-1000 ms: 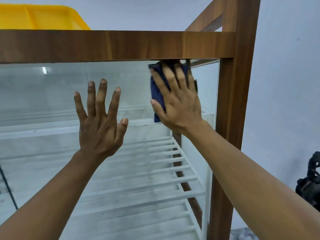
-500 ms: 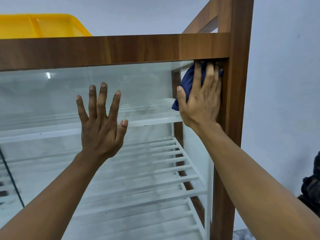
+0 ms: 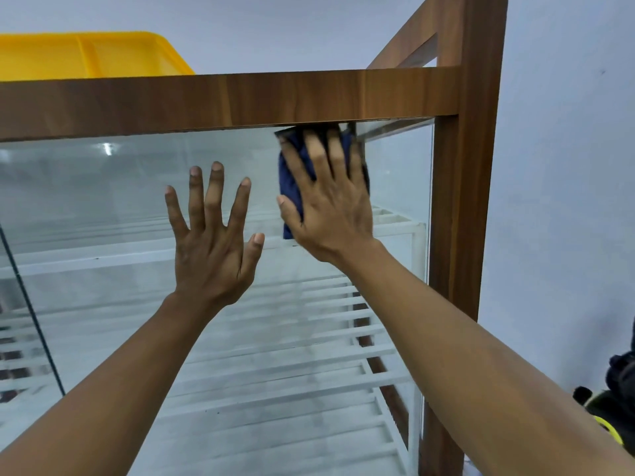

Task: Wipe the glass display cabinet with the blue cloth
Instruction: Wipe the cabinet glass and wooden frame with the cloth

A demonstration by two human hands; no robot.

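Note:
The glass display cabinet [image 3: 103, 187] has a brown wooden frame and white slatted shelves inside. My right hand [image 3: 330, 204] lies flat on the dark blue cloth [image 3: 290, 187], pressing it against the front glass just under the wooden top rail [image 3: 206, 97], a little left of the right post. The cloth shows around my fingers and thumb; most of it is hidden under my palm. My left hand [image 3: 213, 245] rests flat on the glass to the left of the cloth, fingers spread, holding nothing.
A yellow plastic tray [image 3: 86, 55] sits on the cabinet's top at the left. The wooden right post [image 3: 477, 201] stands close to a pale wall. A dark bag-like object [image 3: 615, 407] lies low at the far right.
My right hand slid the cloth from the top right corner of the glass back leftward along the top rail. My left hand stayed flat on the glass.

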